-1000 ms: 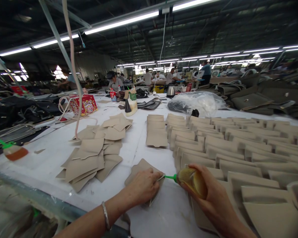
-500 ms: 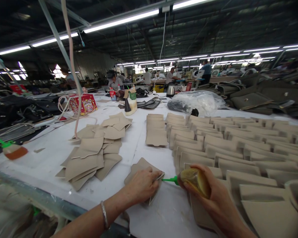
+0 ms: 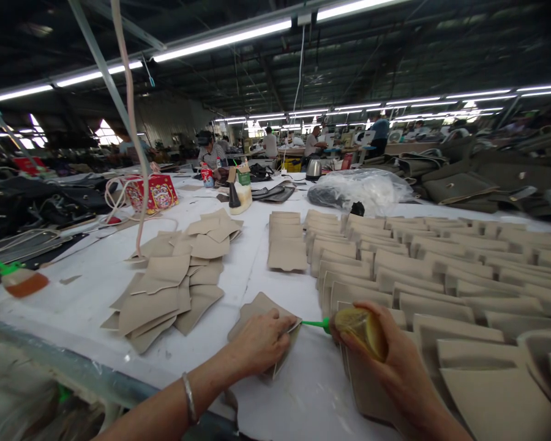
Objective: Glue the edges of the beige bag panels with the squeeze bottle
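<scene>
A squeeze glue bottle (image 3: 356, 331) with yellowish contents lies tilted in my right hand (image 3: 392, 352), fingers wrapped round it. Its thin green nozzle (image 3: 316, 323) points left and meets the right corner of a beige leather-like piece (image 3: 256, 308). My left hand (image 3: 265, 340) rests on that piece, fingers bent and gripping it near the same corner. Part of the piece is hidden under the hand. To the left lies a loose pile of similar beige pieces (image 3: 153, 300). Rows of overlapping folded beige pieces (image 3: 408, 263) spread over the right side.
A second green-tipped bottle (image 3: 25, 283) with orange liquid lies at the left. Farther back are a red patterned box (image 3: 153, 193), a whitish container (image 3: 242, 199) and a clear plastic bag (image 3: 362, 187). A pale cord (image 3: 140, 147) hangs to the table. People sit beyond.
The nozzle tip has moved slightly up, from just below the piece's corner edge to the corner itself. My left hand stays on the piece. The whole view has shifted a little.
</scene>
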Action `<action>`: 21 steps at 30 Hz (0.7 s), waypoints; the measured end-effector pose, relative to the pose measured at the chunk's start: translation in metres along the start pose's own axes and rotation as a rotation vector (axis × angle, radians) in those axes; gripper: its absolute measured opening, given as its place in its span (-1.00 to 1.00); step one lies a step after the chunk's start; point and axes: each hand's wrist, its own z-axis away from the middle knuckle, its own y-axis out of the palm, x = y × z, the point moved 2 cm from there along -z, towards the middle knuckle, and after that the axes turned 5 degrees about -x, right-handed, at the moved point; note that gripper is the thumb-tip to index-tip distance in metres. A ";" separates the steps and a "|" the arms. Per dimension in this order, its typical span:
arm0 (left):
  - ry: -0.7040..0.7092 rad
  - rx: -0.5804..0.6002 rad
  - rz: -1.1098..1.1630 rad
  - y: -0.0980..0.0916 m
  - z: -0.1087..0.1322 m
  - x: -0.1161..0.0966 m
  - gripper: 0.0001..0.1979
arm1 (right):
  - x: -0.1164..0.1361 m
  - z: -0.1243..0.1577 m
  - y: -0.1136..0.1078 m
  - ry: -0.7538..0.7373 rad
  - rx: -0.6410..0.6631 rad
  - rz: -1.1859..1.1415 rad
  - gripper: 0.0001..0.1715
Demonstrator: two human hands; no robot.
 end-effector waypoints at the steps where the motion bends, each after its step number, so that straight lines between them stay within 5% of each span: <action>1: 0.006 0.001 0.007 0.000 0.000 0.000 -0.54 | 0.000 0.002 0.000 -0.002 0.006 -0.003 -0.57; 6: 0.010 -0.013 0.045 -0.002 0.001 -0.001 -0.54 | -0.003 0.011 0.002 0.078 0.105 -0.115 -0.55; 11: -0.010 -0.016 0.057 -0.002 0.002 0.000 -0.56 | 0.002 0.014 0.003 0.127 0.014 -0.123 -0.52; 16: -0.016 -0.010 0.023 -0.002 0.004 0.001 -0.55 | 0.013 0.026 0.006 0.239 0.127 -0.289 -0.49; 21: -0.024 -0.007 0.021 -0.002 0.005 0.002 -0.55 | 0.015 0.029 0.003 0.228 0.081 -0.224 -0.51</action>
